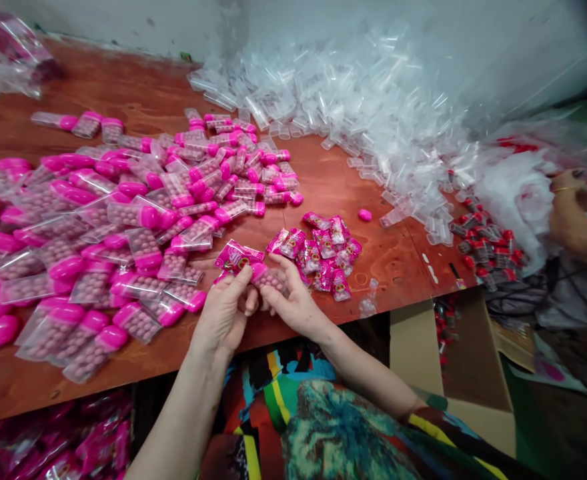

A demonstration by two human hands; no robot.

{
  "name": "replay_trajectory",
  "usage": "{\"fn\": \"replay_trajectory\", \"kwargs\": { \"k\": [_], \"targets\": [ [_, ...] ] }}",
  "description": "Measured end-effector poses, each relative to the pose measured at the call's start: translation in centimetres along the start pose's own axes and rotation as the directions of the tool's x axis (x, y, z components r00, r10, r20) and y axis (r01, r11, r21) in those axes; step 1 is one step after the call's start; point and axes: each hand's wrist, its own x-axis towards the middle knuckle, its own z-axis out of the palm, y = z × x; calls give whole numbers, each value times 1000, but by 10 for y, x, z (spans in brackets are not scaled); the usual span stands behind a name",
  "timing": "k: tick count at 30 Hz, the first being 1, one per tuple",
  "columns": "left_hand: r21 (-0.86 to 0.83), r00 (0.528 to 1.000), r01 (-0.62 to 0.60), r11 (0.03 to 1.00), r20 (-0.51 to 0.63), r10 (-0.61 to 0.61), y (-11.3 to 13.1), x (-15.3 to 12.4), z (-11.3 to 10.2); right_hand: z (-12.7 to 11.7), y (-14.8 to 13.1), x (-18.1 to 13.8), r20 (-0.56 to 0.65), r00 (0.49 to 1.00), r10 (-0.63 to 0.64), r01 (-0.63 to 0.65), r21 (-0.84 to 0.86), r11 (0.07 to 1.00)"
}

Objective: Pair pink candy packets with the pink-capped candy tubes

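At the near edge of the wooden surface, the left hand and right hand are pinching a pink-capped candy tube and a pink wrapper, fingers clamped, keeping both beside the wrapper pile and filled tubes.

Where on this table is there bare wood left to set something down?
Bare wood shows along the near edge of the table, at the far left corner behind the pink-capped tubes, and between the sachet pile and the empty clear tubes. The left half and the far right are crowded.
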Motion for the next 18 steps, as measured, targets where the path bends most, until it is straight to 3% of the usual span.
{"fn": "replay_trajectory", "kwargs": {
  "k": [3, 8, 11, 14, 16, 18],
  "targets": [
    [16, 1000, -4, 1000, 18, 4, -1, 0, -1, -4, 3, -3, 121, 984, 132, -149, 144, 978],
    [106, 999, 14, 994, 41, -18, -4, -2, -1, -7, 3, -5, 210, 956, 205, -261, 289, 921],
    [104, 1000, 8, 995, -2, -8, -6, -2, 0, -4, 4, -7, 89, 992, 89, -95, 62, 994],
    [78, 998, 8, 997, -58, -3, -9, -1, 1, 0, 3, -8, -39, 995, -94, 82, -238, 968],
    [86, 998, 20, 996, -61, -15, -12, -2, 1, 2, 1, -8, -36, 999, -30, 24, -151, 988],
    [107, 998, 30, 994, -50, -25, -13, -3, 0, 3, -2, -7, 55, 989, 134, -139, 100, 985]
  ]
}}
